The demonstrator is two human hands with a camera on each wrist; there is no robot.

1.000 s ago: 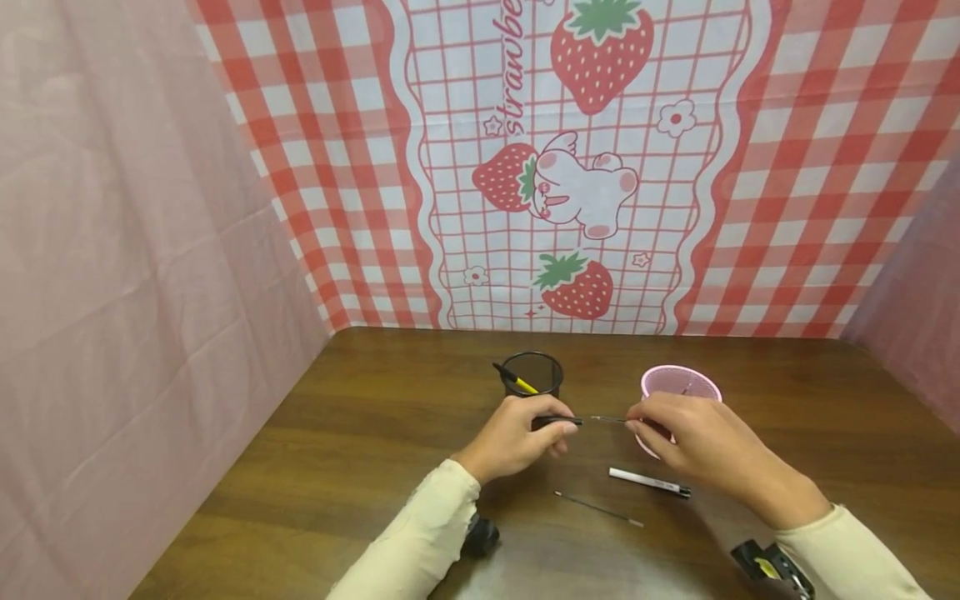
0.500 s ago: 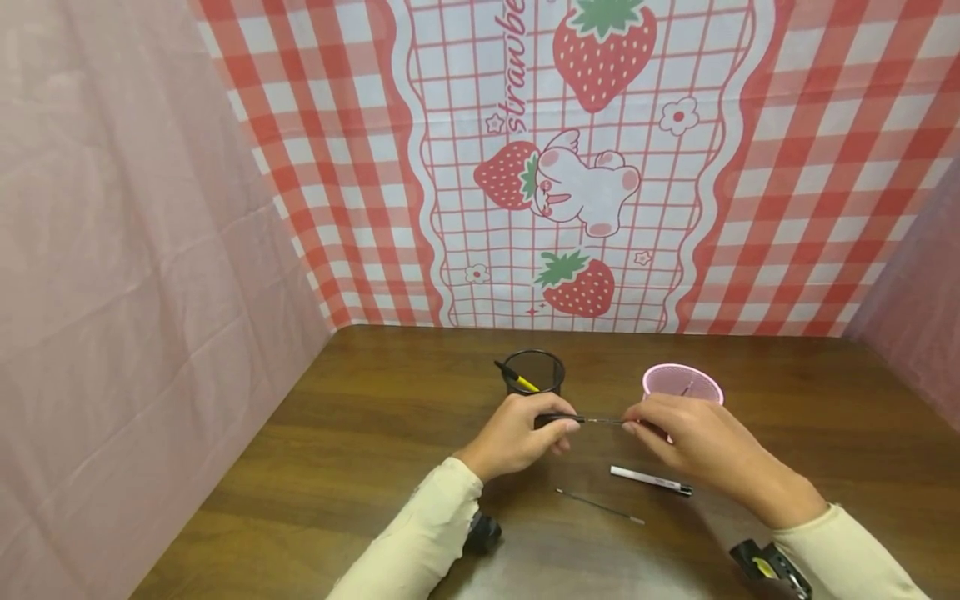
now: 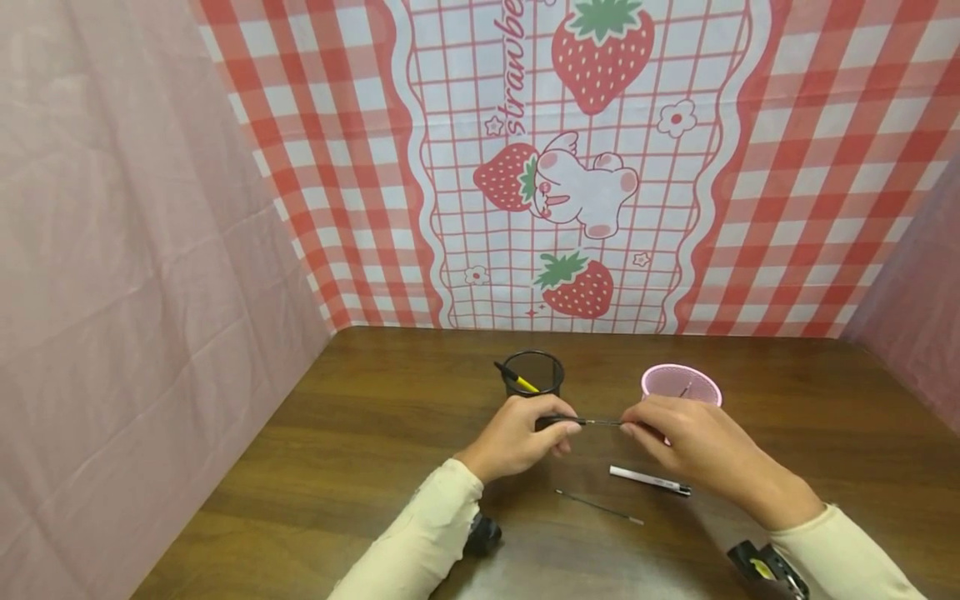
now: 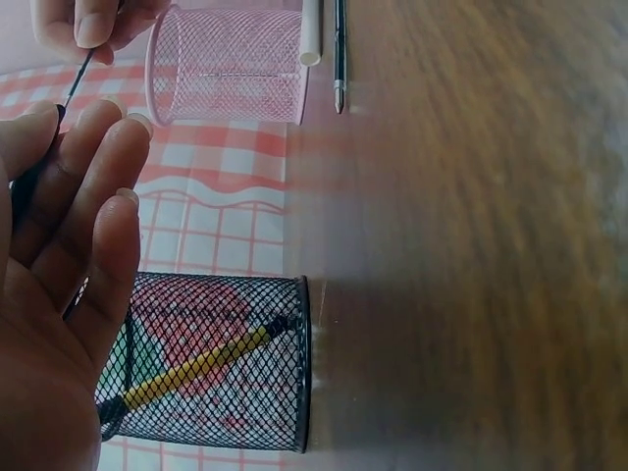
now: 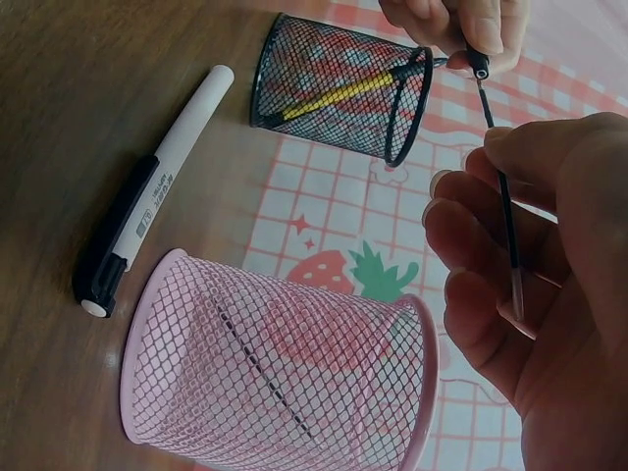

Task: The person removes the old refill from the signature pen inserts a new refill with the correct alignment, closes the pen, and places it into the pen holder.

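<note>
Plainly, the only lettering I could read was a sideways red "strawbe", cut off by the top edge, on the gingham backdrop (image 3: 352, 108) far beyond the fingers; print on the white pen (image 5: 162, 191), lying nearer the wearer than the right fingers, was too small for me.

The left hand (image 3: 522, 432) pinched a black pen barrel (image 5: 478, 63) between thumb and fingers. The right hand (image 3: 693, 437) held a thin ink refill (image 5: 507, 216) between thumb and forefinger, its tip at the barrel's mouth, between the two sets of fingertips; I couldn't tell whether it had entered.

My right wrist view alone gave me the white pen's black clip, the held refill's clear tail over the curled fingers, and a dark thin rod (image 5: 263, 365) through the wall of the pink mesh cup (image 5: 343, 373), just past the right fingers. Beyond the left fingers, the black mesh cup (image 4: 235, 402) held a yellow-and-black pen (image 4: 196, 371).

Below both hands' fingers, a loose refill (image 3: 598, 507) lay on the glossy brown wood-grain table (image 3: 360, 450); a creased pink drape (image 3: 135, 275) hung well left of them.
</note>
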